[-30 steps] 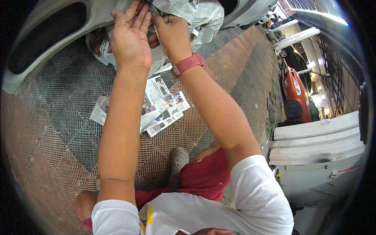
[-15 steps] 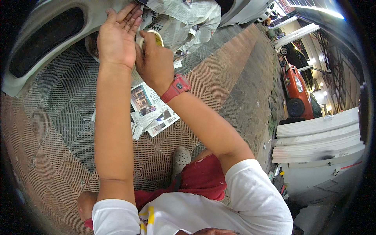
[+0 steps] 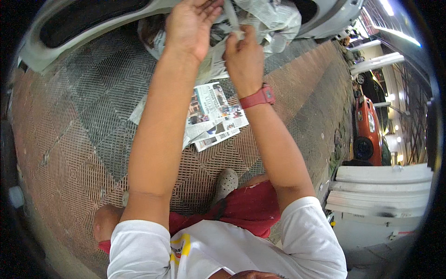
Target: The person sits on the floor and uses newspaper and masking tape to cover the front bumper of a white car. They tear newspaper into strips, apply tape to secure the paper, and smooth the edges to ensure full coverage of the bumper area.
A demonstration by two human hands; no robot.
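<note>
My right hand point(image 3: 245, 58), wearing a red wristwatch point(image 3: 260, 96), is closed in a pinch on a pale strip of masking tape point(image 3: 231, 16). The strip runs up from my fingertips in front of crumpled newspaper point(image 3: 283, 23). Left of it, my left hand point(image 3: 193, 28) is palm up with its fingers apart and slightly bent, apparently holding nothing; its fingertips reach the top edge of the view. The newspaper covers a part against a light-coloured car body panel point(image 3: 100, 21). No tape roll shows now.
Loose newspaper sheets point(image 3: 216, 114) lie on the grid-tiled floor point(image 3: 93, 121) below my hands. To the right stand a white ridged panel point(image 3: 376, 188) and an orange car point(image 3: 367, 123).
Both hands appear further right and higher in the view. The yellowish tape roll at my right hand is out of sight, and a strip of tape now shows at its fingertips.
</note>
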